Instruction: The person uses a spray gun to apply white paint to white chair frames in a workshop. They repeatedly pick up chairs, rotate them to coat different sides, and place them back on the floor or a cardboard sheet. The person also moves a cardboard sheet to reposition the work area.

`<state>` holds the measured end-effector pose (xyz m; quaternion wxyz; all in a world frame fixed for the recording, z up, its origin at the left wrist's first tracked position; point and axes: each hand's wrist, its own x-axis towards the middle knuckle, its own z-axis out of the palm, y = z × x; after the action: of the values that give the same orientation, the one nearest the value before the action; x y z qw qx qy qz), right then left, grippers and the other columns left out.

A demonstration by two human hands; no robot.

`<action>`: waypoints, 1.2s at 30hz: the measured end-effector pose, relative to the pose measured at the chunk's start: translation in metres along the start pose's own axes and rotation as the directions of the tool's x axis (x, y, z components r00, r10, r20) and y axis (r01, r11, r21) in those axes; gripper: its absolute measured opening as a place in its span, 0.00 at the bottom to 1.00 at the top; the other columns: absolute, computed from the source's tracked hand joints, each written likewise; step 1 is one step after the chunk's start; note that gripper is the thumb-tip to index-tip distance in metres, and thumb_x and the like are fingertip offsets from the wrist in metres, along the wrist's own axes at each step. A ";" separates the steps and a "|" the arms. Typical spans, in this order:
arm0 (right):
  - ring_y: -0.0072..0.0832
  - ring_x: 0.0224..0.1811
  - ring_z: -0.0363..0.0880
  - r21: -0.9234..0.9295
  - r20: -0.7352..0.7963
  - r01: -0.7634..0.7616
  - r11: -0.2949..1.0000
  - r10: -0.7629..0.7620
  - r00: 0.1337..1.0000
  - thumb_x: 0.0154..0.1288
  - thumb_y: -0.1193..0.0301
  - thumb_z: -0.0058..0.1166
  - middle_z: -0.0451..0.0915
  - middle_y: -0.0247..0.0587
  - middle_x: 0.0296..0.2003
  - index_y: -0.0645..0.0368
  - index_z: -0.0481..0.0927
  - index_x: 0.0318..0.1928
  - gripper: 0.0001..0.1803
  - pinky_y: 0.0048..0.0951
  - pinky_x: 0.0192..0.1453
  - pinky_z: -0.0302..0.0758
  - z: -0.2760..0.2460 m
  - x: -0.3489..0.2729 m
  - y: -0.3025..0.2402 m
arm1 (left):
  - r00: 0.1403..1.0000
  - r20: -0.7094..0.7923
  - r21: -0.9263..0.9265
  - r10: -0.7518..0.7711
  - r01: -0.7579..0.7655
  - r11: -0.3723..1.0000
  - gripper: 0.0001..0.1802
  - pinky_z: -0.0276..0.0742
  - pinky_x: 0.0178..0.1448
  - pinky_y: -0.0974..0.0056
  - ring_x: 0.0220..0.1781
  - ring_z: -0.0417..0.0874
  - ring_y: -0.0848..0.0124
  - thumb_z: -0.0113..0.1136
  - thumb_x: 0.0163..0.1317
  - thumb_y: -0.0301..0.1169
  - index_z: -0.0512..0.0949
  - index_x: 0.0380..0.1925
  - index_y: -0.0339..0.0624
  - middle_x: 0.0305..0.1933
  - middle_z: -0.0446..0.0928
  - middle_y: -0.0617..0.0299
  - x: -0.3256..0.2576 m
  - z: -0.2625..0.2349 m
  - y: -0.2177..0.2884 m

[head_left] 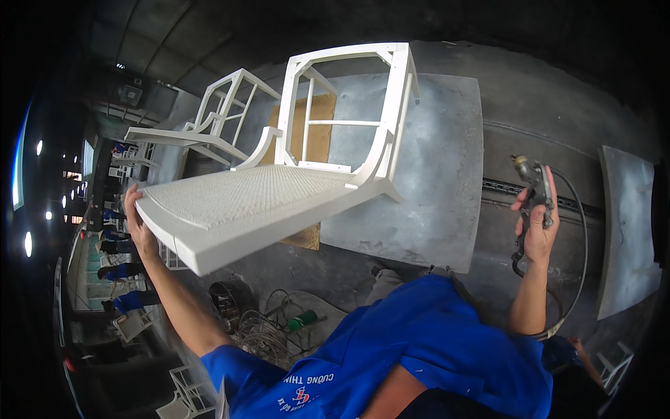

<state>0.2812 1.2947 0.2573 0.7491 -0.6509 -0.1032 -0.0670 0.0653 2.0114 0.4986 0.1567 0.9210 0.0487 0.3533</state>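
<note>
Dim workshop with a dark grey floor (551, 98), and on it a big flat grey sheet dusted whitish (443, 181) that sits in the middle, with another flat grey sheet (628, 230) over on the right. So the white wooden chair with a woven back panel (251, 190) is tipped over the left part of the middle sheet, back panel toward the near left, open square seat frame standing up on the far side. Left hand (142, 232) has its fingers curled around the left end of the chair back's top rail, gripping it. Right hand (537, 234), well apart from the chair, is wrapped around a dark metal spray gun with a brassy nozzle (537, 187), though I can't tell if the trigger's squeezed; a thin black hose (582, 230) loops down beside it. Second white wooden chair (162, 137) stands farther left, and tangled grey hoses (259, 334) lie near a green cylinder (303, 320) on the near side
</note>
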 end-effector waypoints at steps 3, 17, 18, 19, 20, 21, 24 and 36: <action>0.20 0.39 0.80 -0.095 -0.160 -0.026 0.995 0.011 0.987 0.76 0.43 0.52 0.79 0.37 0.43 0.57 0.56 0.81 0.45 0.15 0.21 0.69 -0.020 -0.026 0.009 | 0.998 0.057 -0.017 -0.010 0.011 1.000 0.29 0.58 0.80 0.54 0.78 0.66 0.55 0.64 0.63 0.45 0.77 0.59 0.40 0.75 0.68 0.48 0.021 0.011 -0.011; 0.20 0.39 0.81 -0.240 -0.501 -0.173 0.955 0.031 0.865 0.82 0.52 0.48 0.79 0.36 0.43 0.54 0.59 0.80 0.35 0.17 0.23 0.71 -0.047 -0.069 0.041 | 0.985 -0.073 0.483 0.157 -0.103 0.869 0.21 0.77 0.48 0.60 0.42 0.83 0.67 0.72 0.63 0.45 0.83 0.39 0.35 0.41 0.83 0.59 0.106 0.182 0.240; 0.20 0.39 0.81 -0.247 -0.505 -0.165 0.955 0.019 0.863 0.82 0.52 0.48 0.79 0.36 0.43 0.54 0.59 0.80 0.35 0.17 0.23 0.71 -0.042 -0.071 0.039 | 0.979 -0.008 0.485 0.203 -0.174 0.857 0.20 0.79 0.49 0.59 0.44 0.84 0.67 0.72 0.65 0.43 0.83 0.42 0.36 0.43 0.84 0.58 0.113 0.188 0.267; 0.20 0.40 0.81 -0.252 -0.514 -0.157 0.955 0.006 0.858 0.82 0.51 0.48 0.79 0.36 0.43 0.54 0.59 0.80 0.36 0.17 0.23 0.71 -0.034 -0.074 0.038 | 0.974 0.124 0.286 0.187 -0.215 0.934 0.20 0.80 0.51 0.60 0.47 0.85 0.67 0.71 0.66 0.41 0.82 0.47 0.37 0.45 0.85 0.58 0.125 0.189 0.290; 0.20 0.40 0.81 -0.235 -0.519 -0.133 0.963 -0.009 0.855 0.81 0.51 0.48 0.79 0.36 0.43 0.54 0.60 0.80 0.36 0.17 0.23 0.71 -0.024 -0.078 0.037 | 0.913 0.239 0.022 0.330 -0.345 0.939 0.20 0.81 0.53 0.61 0.50 0.86 0.67 0.71 0.67 0.39 0.82 0.52 0.38 0.46 0.85 0.58 0.136 0.186 0.309; 0.20 0.39 0.81 -0.268 -0.548 -0.149 0.952 -0.024 0.836 0.81 0.50 0.49 0.79 0.36 0.44 0.54 0.59 0.80 0.36 0.17 0.23 0.71 -0.012 -0.084 0.035 | 0.879 0.328 -0.029 0.346 -0.356 0.934 0.22 0.81 0.54 0.64 0.51 0.86 0.68 0.70 0.68 0.38 0.81 0.56 0.38 0.46 0.85 0.58 0.146 0.182 0.322; 0.20 0.39 0.80 -0.299 -0.618 -0.153 0.942 -0.069 0.783 0.81 0.50 0.49 0.79 0.36 0.44 0.55 0.59 0.80 0.37 0.18 0.23 0.71 0.024 -0.114 0.029 | 0.735 0.455 -0.529 0.502 -0.230 0.817 0.25 0.82 0.52 0.67 0.49 0.86 0.71 0.69 0.69 0.34 0.79 0.63 0.41 0.46 0.86 0.58 0.164 0.186 0.315; 0.23 0.41 0.80 -0.453 -0.748 -0.066 0.889 -0.339 0.570 0.74 0.41 0.54 0.79 0.42 0.47 0.62 0.56 0.80 0.49 0.18 0.23 0.70 0.283 -0.230 -0.047 | 0.634 0.737 -0.134 0.234 -0.202 0.970 0.36 0.75 0.71 0.52 0.66 0.81 0.49 0.70 0.63 0.47 0.76 0.67 0.40 0.61 0.81 0.40 0.153 0.449 -0.075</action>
<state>0.0277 1.5603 0.2844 0.5402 -0.6857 0.2164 -0.4372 0.4803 1.9993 0.2568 0.1365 0.9802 -0.1382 -0.0390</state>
